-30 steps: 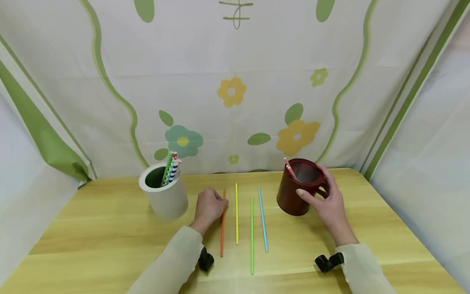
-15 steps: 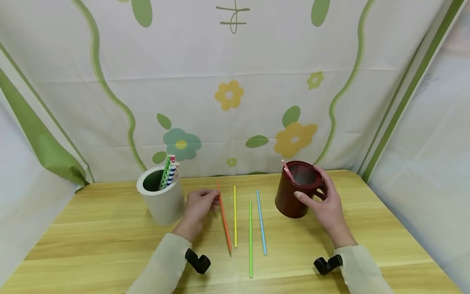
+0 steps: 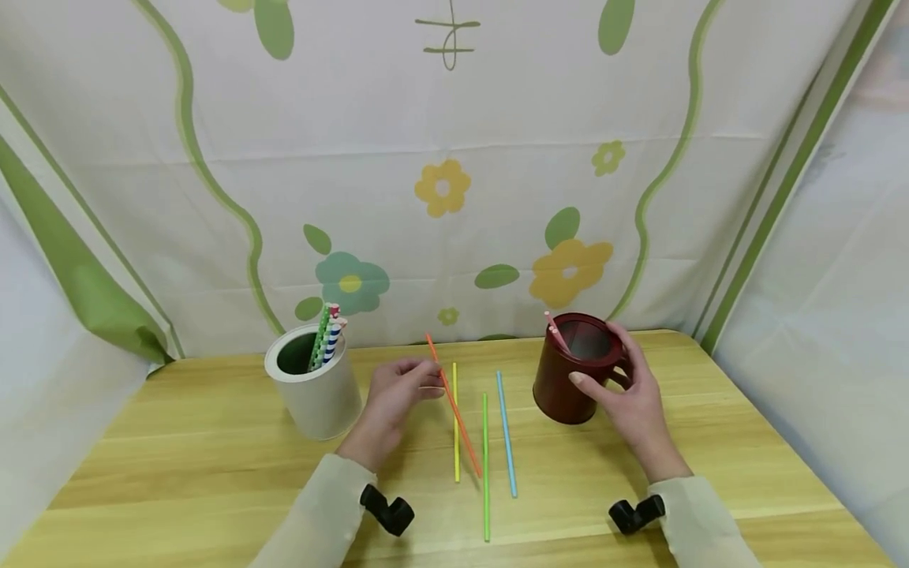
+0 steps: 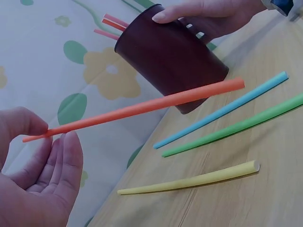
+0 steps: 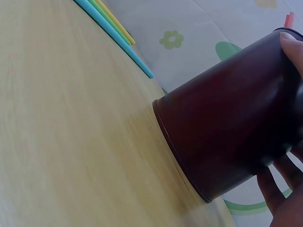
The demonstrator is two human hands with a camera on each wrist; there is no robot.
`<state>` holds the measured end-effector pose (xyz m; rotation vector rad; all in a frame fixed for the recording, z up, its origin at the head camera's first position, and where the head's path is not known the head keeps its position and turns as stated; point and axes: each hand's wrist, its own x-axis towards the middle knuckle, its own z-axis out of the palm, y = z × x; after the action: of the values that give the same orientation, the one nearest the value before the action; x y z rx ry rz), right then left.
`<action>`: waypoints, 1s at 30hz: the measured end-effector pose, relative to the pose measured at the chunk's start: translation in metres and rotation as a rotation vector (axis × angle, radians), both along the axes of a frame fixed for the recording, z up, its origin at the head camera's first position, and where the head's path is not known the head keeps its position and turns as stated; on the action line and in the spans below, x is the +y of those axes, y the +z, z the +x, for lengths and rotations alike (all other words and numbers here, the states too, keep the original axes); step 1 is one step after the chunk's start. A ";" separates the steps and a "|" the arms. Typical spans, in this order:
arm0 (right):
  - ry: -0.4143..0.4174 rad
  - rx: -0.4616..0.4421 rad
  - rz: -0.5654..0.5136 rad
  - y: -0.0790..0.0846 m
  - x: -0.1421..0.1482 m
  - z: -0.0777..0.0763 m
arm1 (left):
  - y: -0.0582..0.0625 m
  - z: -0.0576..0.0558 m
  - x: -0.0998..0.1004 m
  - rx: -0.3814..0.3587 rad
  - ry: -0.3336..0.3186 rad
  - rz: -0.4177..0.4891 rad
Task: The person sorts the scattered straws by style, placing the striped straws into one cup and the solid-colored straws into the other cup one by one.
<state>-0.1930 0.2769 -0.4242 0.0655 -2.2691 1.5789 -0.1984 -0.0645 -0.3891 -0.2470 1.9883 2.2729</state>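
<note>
My left hand (image 3: 394, 398) pinches an orange straw (image 3: 461, 422) near its far end, between thumb and fingers. The straw is raised at a slant over the table, as the left wrist view shows. Under and beside it lie a yellow straw (image 4: 189, 182), a green straw (image 3: 486, 489) and a blue straw (image 3: 507, 434). On the right, my right hand (image 3: 628, 398) holds a dark red mug (image 3: 561, 386) around its handle side, thumb on the near wall. Several pink and red straws (image 4: 112, 22) lean inside the mug, which stands upright.
A white cup (image 3: 319, 402) stands at the left with several patterned straws (image 3: 328, 339), green and blue-striped among them. Behind the wooden table (image 3: 213, 457) hangs a flowered cloth (image 3: 398, 197); more cloth hangs at both sides.
My left hand has lifted the orange straw off the table. The straw's near end has swung right, across the yellow one. My right hand still holds the mug in place.
</note>
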 end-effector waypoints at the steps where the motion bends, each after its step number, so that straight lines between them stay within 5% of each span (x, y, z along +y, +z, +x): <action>1: 0.001 -0.001 0.001 0.000 0.000 0.000 | 0.000 0.001 0.001 0.007 -0.006 0.003; 18: 0.002 -0.005 -0.003 0.001 0.002 0.000 | 0.019 0.008 0.016 0.222 -0.045 0.036; 30: 0.004 -0.002 -0.014 0.001 0.001 -0.001 | 0.043 0.015 0.027 0.334 0.037 0.005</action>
<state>-0.1936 0.2778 -0.4237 0.0649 -2.2612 1.5975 -0.1839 -0.0371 -0.3458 0.1061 2.1406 2.4785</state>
